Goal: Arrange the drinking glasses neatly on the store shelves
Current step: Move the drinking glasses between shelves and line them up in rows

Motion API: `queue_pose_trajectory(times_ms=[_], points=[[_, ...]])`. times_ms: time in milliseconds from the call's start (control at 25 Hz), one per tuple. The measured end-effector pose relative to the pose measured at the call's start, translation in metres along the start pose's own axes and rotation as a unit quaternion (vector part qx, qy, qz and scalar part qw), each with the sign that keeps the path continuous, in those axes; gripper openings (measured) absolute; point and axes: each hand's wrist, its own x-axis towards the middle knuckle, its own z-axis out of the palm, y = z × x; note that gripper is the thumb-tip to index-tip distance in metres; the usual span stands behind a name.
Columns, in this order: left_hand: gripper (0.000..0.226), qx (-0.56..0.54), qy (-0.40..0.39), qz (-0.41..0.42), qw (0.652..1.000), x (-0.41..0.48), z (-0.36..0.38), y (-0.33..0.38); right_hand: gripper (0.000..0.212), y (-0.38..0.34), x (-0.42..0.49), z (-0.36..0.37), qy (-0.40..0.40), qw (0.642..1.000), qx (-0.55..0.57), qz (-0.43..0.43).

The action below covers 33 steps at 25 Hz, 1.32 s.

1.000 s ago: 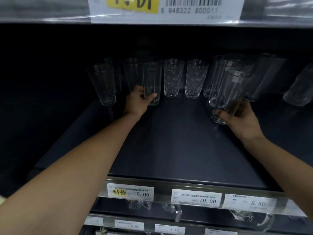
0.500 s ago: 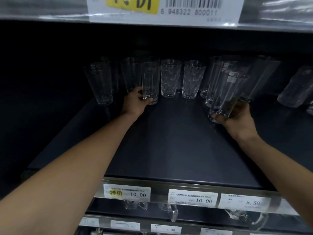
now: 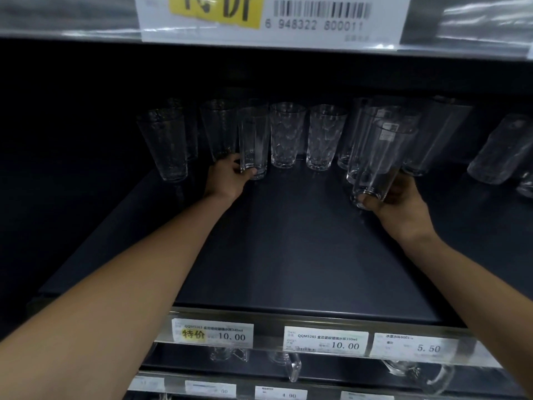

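On the dark shelf (image 3: 288, 241) stands a row of clear drinking glasses along the back. My left hand (image 3: 227, 180) grips the base of a tall ribbed glass (image 3: 253, 142) that stands upright on the shelf. To its right stand two patterned glasses (image 3: 287, 135) (image 3: 324, 137). My right hand (image 3: 401, 203) holds a tall plain glass with a label (image 3: 380, 157) by its base, tilted and lifted just off the shelf, in front of other plain glasses (image 3: 357, 134). One textured glass (image 3: 165, 145) stands alone at the left.
An upper shelf edge with a big price label (image 3: 274, 18) hangs close overhead. More glasses (image 3: 496, 151) stand at the far right. The shelf's front rail carries price tags (image 3: 326, 339); glass mugs (image 3: 291, 365) sit on the shelf below.
My right hand has moved its glass slightly back and left toward the plain glasses. My left hand keeps its hold on the ribbed glass, nearly in the same place.
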Motion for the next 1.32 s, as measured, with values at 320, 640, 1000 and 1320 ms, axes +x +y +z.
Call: queue_pose_trajectory(times_ms=[320,640,1000,1320], points=[[0.041,-0.001,0.0,-0.005,1.0,0.0,0.0,-0.001,0.064,0.002,0.003,0.0,0.011,1.0,-0.013,-0.005],[0.045,0.001,-0.006,-0.01,1.0,-0.002,-0.001,0.0,0.061,0.002,0.002,-0.002,-0.004,0.999,-0.037,-0.018],[0.038,0.027,0.016,-0.018,0.999,-0.004,-0.001,0.0,0.062,-0.003,0.001,-0.002,0.0,1.0,-0.03,0.006],[0.027,0.022,-0.059,-0.059,0.996,-0.063,-0.035,0.013,0.057,-0.005,-0.016,-0.021,-0.054,0.995,-0.005,0.08]])
